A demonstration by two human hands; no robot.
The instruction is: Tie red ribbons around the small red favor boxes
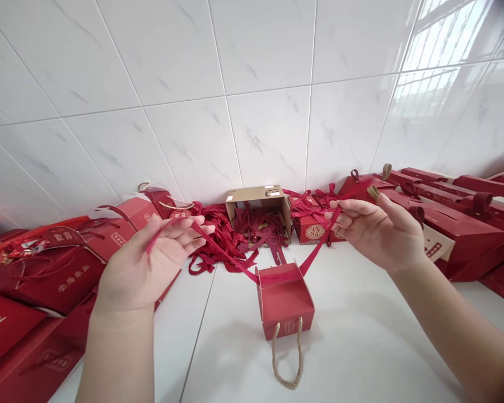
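Note:
A small red gift box (286, 302) with a rope handle (293, 382) hanging from its near side stands upright on the white surface. A red ribbon (319, 246) runs across the top of the box and rises on both sides in a V. Its left length passes between the fingers of my left hand (151, 263), palm up, the loose end trailing over the palm. My right hand (373, 232), raised to the right of the box, pinches the other length between its fingers. Both hands are apart from the box itself.
Behind the box lie a heap of red ribbons (216, 229) and an open cardboard box (256, 195) with red pieces inside. Ribbon-tied red boxes (313, 230) stand beside it. Larger red boxes line the left (37, 280) and right (457, 224), against a tiled wall (269, 134).

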